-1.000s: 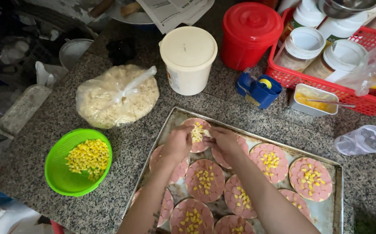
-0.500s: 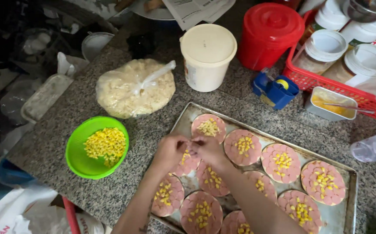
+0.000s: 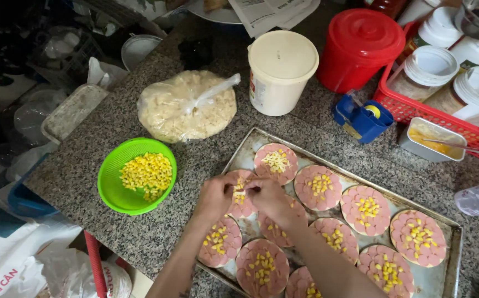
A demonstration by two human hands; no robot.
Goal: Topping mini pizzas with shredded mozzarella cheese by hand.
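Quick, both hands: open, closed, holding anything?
Left hand: fingers pinched over a small round base on the tray; contents hidden.
Right hand: pinched likewise, contents hidden.

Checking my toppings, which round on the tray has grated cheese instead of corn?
The far-left round, nearest the white tub; every other uncovered round shows corn kernels.

Beyond the hands lies a knotted clear plastic bag of pale crumbs, right of it a cream lidded tub with a side label and a red lidded tub, while a white printed sack sits low to their left.
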